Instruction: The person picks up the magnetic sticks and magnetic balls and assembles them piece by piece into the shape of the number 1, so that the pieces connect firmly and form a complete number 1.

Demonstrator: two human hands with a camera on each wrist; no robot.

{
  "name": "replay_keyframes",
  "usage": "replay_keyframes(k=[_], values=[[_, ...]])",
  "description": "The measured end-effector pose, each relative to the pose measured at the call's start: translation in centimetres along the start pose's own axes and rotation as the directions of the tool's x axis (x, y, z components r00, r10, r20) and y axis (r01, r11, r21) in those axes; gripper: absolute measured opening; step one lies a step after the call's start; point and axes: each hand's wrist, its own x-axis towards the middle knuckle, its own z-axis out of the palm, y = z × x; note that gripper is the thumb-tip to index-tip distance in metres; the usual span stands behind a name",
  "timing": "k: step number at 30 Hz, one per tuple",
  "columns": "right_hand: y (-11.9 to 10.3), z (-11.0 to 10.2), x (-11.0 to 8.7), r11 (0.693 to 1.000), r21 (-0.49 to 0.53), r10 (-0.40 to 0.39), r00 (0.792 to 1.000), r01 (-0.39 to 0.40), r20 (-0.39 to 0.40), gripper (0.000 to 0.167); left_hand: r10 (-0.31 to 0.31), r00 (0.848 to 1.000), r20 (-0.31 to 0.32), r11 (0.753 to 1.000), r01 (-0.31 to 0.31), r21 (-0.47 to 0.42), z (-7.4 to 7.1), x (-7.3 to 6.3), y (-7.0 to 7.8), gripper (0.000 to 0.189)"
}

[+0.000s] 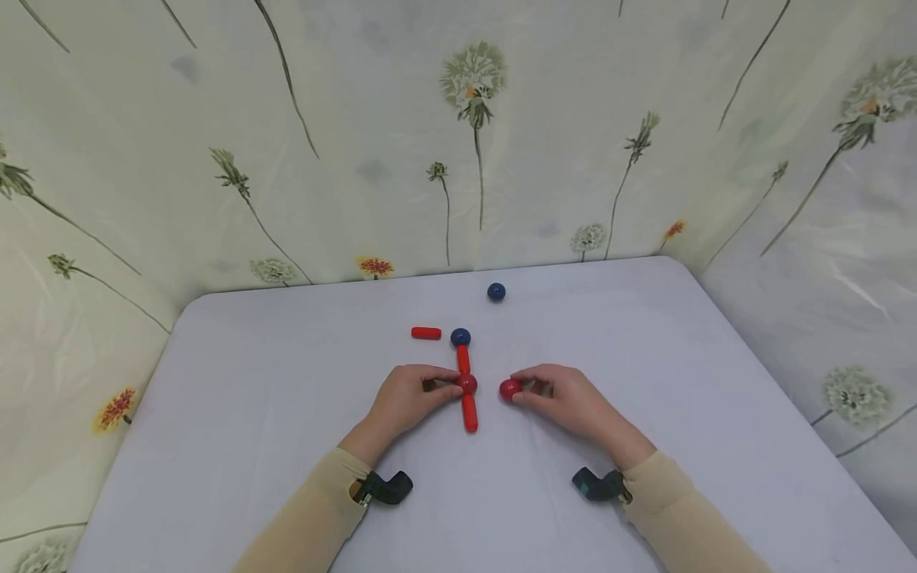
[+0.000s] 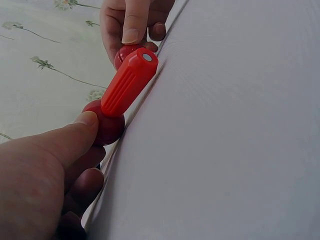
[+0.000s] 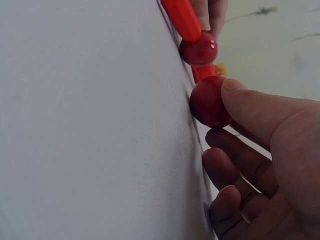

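The left grip [image 1: 411, 394] pinches a red ball [image 1: 468, 383] between thumb and fingers. From that held ball, a red far rod [image 1: 464, 360] runs away from the person to a blue ball [image 1: 461, 337] at its end, and a red near rod [image 1: 470, 414] runs back toward the person, so the joined pieces form a nearly straight line just right of the left fingertips. The left wrist view shows a small grey disc [image 2: 147, 57] on the near rod's free end.

The right grip [image 1: 566, 394] grasps a second red ball [image 1: 510, 389] between thumb and fingertips; this ball sits near the joined line, to its right, with a gap between them. The right wrist view shows its other fingers curling loosely below.

Beyond the left grip, a loose red rod [image 1: 426, 333] lies just left of the blue ball. Beyond both grips, farther out, a separate blue ball [image 1: 497, 292] rests near the far edge of the white tabletop [image 1: 286, 350]. A flower-patterned backdrop [image 1: 322, 199] rises behind it.
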Motion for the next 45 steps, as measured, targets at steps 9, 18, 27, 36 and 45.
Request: replay_keyframes(k=[9,18,27,36,45], values=[[-0.5,0.4,-1.0,1.000,0.014,-0.022,1.000,0.022,0.013,0.038,0.013,1.000,-0.002,1.000,-0.013,0.011,0.0,0.1,-0.2,0.033],[-1.1,0.8,-1.9,0.999,0.008,-0.037,0.999,0.037,0.021,0.041,0.016,1.000,-0.005,1.000,-0.016,0.007,0.0,0.0,-0.1,0.033],[-1.6,1.4,-2.4,0.997,0.045,-0.057,0.997,0.055,0.049,0.038,0.009,1.000,-0.008,1.000,-0.009,0.018,0.0,0.0,0.0,0.033],[-2.1,1.9,-2.6,0.996,0.043,-0.084,0.993,0.080,0.083,0.040,0.021,1.000,-0.006,1.000,-0.021,0.009,0.0,0.0,-0.1,0.032],[-2.6,2.5,-2.8,0.991,0.081,-0.113,0.986,0.104,0.119,0.041,0.023,1.000,-0.009,1.000,-0.023,-0.006,0.0,0.0,-0.2,0.032]])
